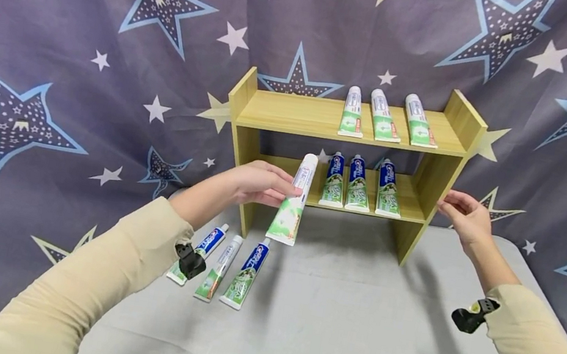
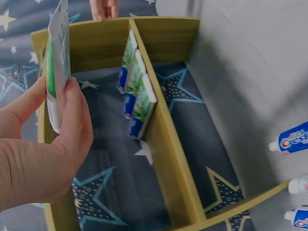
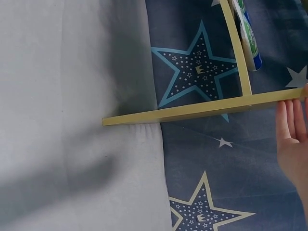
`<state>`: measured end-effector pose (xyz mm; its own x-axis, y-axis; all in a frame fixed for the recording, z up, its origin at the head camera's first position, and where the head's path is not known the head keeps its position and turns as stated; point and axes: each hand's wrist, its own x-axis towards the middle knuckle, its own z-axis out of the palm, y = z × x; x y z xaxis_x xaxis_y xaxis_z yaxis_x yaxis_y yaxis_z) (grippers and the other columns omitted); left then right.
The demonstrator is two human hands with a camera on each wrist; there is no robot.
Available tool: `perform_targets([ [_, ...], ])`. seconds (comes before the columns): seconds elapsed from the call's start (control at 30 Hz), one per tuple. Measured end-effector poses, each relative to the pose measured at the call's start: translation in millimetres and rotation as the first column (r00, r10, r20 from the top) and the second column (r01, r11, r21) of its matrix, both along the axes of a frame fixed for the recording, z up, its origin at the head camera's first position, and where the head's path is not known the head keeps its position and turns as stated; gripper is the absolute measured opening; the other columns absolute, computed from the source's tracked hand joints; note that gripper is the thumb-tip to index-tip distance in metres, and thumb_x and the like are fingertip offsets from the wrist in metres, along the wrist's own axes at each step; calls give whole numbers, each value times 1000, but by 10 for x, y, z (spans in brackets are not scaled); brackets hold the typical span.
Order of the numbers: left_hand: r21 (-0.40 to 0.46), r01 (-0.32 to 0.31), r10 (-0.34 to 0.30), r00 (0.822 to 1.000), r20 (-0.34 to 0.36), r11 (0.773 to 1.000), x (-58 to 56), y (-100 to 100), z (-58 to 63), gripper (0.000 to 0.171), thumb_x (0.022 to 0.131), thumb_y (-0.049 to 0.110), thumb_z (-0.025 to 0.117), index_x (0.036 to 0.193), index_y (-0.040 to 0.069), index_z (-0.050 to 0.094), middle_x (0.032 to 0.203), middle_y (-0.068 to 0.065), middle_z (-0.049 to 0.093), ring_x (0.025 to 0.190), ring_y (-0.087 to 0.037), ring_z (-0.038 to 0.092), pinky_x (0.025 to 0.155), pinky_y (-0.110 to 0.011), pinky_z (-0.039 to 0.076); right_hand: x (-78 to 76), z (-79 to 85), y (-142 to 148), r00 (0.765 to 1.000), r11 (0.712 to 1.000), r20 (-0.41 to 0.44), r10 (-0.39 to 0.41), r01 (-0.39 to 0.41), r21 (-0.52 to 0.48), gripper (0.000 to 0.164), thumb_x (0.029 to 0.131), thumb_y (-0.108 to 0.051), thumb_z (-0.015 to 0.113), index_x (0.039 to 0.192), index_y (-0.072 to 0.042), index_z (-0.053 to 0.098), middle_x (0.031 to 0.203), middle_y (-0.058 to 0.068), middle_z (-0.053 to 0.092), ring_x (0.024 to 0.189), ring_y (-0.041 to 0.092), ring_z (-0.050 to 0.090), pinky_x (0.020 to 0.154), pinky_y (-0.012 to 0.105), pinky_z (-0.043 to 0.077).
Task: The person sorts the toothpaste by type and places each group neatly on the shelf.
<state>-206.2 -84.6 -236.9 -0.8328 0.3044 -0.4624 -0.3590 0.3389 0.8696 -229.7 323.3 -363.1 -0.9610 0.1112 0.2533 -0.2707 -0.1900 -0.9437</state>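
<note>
In the head view my left hand point(image 1: 265, 184) pinches a white and green toothpaste tube point(image 1: 292, 203) between thumb and fingers, cap upward, in front of the shelf's left half. The left wrist view shows the held tube point(image 2: 57, 67) edge-on. My right hand point(image 1: 468, 219) touches the outer face of the wooden shelf's right side panel point(image 1: 441, 183), its fingers fairly straight in the right wrist view. Three white and green tubes point(image 1: 382, 116) lean on the top board. Three blue and green tubes point(image 1: 357, 184) stand along the lower board, right of the held tube.
Left of the shelf, on the grey tabletop point(image 1: 325, 332), lie two blue and green tubes point(image 1: 248, 276) with a white and green tube point(image 1: 219, 269) between them. A curtain point(image 1: 87, 47) with star prints hangs behind. Dark wrist cameras point(image 1: 190, 260) sit on both sleeves.
</note>
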Motion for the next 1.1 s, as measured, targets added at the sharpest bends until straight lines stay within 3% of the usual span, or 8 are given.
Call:
perform_targets([
  [0.2, 14, 17, -17, 1000, -18, 1000, 6, 112, 160, 48, 89, 8, 66, 132, 0, 49, 105, -9, 63, 82, -14, 66, 99, -33, 54, -7, 2, 10, 1000, 1000, 9, -4, 4, 6, 33, 85, 13, 60, 85, -19, 70, 75, -13, 69, 69, -3, 66, 66, 8, 55],
  [0.43, 22, 15, -14, 999, -42, 1000, -23, 236, 306, 48, 87, 7, 69, 130, 1, 51, 104, -10, 64, 80, -16, 66, 78, -25, 60, -5, -4, 17, 1000, 1000, 11, 4, -4, 1, 31, 84, 12, 62, 86, -19, 70, 76, -12, 69, 70, -2, 66, 67, 9, 56],
  [0.67, 23, 21, -20, 997, -75, 1000, -97, 327, 522, 47, 88, 8, 68, 131, 1, 51, 114, -12, 66, 86, -18, 64, 95, -30, 56, -3, -1, 5, 1000, 999, -4, -4, 4, 33, 32, 84, 12, 62, 86, -20, 69, 76, -13, 69, 70, -3, 65, 66, 7, 55],
  [0.77, 29, 30, -27, 997, -76, 999, -144, 358, 646, 48, 88, 8, 69, 131, 1, 50, 106, -9, 67, 86, -16, 63, 94, -27, 56, 1, 4, 10, 1000, 997, -4, -16, 17, 74, 32, 84, 11, 63, 86, -21, 69, 76, -15, 69, 69, -5, 64, 66, 6, 54],
  [0.93, 12, -23, 23, 998, -50, 1000, -267, 449, 820, 39, 91, 10, 64, 127, 4, 50, 95, -4, 59, 81, -12, 58, 95, -23, 54, 26, 17, 17, 1000, 999, 26, -6, 4, 48, 30, 84, 9, 64, 87, -20, 69, 77, -14, 70, 70, -4, 65, 66, 7, 54],
  [1.1, 14, -124, 125, 992, -24, 992, -437, 504, 962, 27, 90, 8, 65, 114, 7, 51, 98, -7, 63, 77, -14, 62, 80, -21, 58, 25, 36, 8, 999, 998, 40, -8, 5, 69, 30, 84, 8, 65, 88, -21, 68, 77, -15, 69, 70, -5, 65, 66, 7, 54],
])
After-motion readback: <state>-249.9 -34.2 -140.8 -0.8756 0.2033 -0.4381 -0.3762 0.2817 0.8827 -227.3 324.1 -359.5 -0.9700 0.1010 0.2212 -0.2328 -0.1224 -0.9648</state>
